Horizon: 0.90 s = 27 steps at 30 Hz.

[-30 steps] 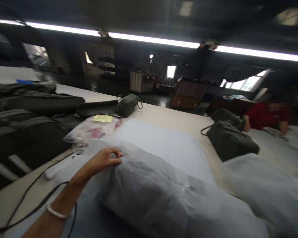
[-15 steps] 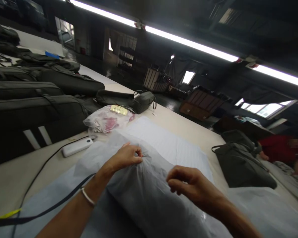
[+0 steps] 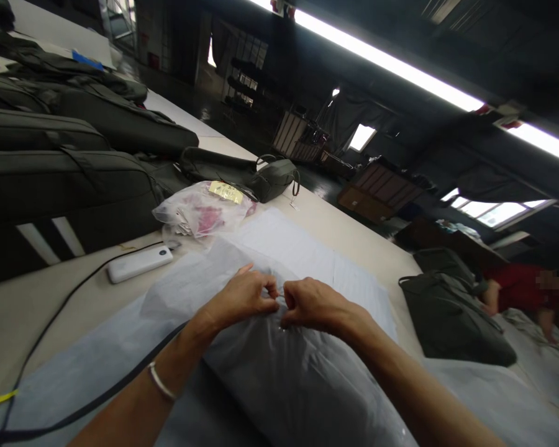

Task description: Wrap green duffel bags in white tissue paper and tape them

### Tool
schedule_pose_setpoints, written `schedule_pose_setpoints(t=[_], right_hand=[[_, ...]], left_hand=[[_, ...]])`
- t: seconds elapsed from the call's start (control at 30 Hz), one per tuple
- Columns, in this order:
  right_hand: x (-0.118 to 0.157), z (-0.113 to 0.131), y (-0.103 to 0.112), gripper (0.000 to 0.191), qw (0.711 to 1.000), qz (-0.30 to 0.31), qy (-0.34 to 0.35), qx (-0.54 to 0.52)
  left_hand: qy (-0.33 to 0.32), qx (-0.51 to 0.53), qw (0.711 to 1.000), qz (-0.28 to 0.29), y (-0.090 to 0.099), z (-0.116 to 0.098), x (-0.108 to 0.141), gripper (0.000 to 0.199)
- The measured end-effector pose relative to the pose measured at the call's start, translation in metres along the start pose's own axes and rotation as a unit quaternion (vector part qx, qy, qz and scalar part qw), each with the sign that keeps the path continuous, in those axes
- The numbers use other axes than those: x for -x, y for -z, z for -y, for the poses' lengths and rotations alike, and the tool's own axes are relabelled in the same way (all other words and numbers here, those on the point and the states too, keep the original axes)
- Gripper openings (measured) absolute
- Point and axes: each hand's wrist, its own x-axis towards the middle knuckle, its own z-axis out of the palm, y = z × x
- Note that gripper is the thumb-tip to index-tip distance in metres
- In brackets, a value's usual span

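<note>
A translucent plastic bag (image 3: 302, 379) with something dark inside lies in front of me, its film gathered at the top. My left hand (image 3: 249, 295) pinches that gathered plastic, thumb and forefinger together. Close beside it on the right, my right hand (image 3: 314, 304) is closed with curled fingers at the same gather; the small bit between its fingertips is too small to make out. A thin strand seems to span the short gap between the hands. White sheets (image 3: 326, 264) lie beneath and beyond the bag.
Dark bags (image 3: 69, 198) crowd the left side. A white power bank (image 3: 140, 264) with a black cable lies near a clear bag of tags (image 3: 205, 211). A small dark bag (image 3: 274, 177) stands behind. At right are a dark bag (image 3: 456, 316) and a person in red (image 3: 517, 288).
My right hand has moved left and in to the gathered plastic, right next to my left hand, and its fingers have closed. My left hand still pinches the plastic. The camera view has shifted slightly.
</note>
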Motion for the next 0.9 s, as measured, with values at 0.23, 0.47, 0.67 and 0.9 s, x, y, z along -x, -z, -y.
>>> schedule_pose_setpoints(t=[0.23,0.47,0.67,0.9], right_hand=[[0.012,-0.038,0.001,0.067,0.995,-0.029,-0.092,-0.03],[0.025,-0.067,-0.042,0.107,0.965,-0.083,-0.016,-0.25],[0.034,-0.075,-0.046,0.096,0.901,-0.113,-0.052,-0.416],[0.038,-0.081,-0.055,0.092,0.889,-0.122,-0.063,-0.436]], left_hand=[[0.007,0.041,0.999,0.022,0.008,-0.006,0.0,0.012],[0.024,0.047,0.998,0.027,0.014,-0.014,0.002,0.007],[-0.06,-0.029,0.989,-0.13,0.007,-0.009,0.011,0.014],[-0.131,0.001,0.91,-0.394,-0.036,-0.003,0.118,0.027]])
